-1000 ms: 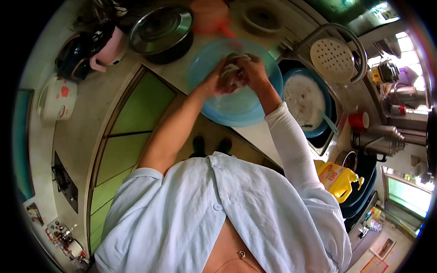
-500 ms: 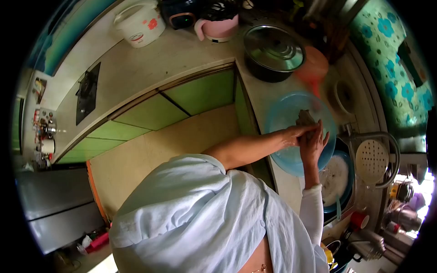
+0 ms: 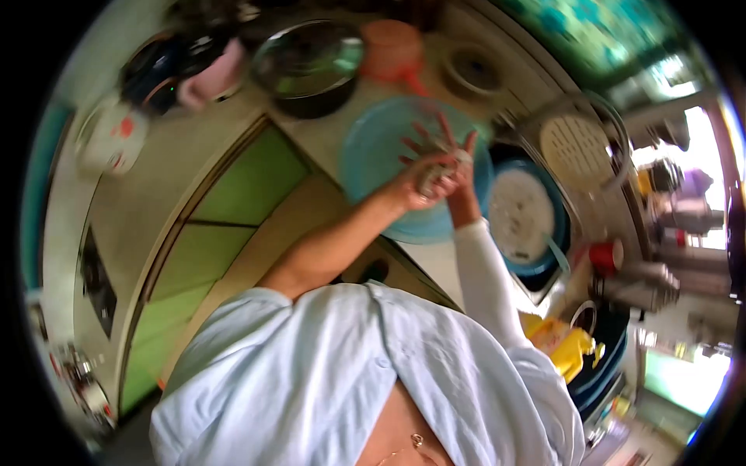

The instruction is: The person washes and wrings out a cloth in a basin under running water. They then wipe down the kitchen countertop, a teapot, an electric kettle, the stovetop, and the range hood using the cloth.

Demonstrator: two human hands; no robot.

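1. Left grip (image 3: 416, 186): fingers curled around a cloth (image 3: 432, 180), greyish, bunched and crumpled, its edges blurred.
2. Right grip (image 3: 461, 174): against the left one, fingers spread wide; whether its palm touches the cloth, I cannot tell.
3. Below both grips: a translucent blue basin (image 3: 364, 155) on the pale table (image 3: 175, 159).
4. Beyond them: a dark lidded pot (image 3: 311, 66).
5. Right of them: a tub (image 3: 536, 269) of suds.
6. Left: green cabinet doors (image 3: 249, 182).

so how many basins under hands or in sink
2: a light blue basin under the left hand and right hand, a darker blue basin in the sink. Others may be hidden.
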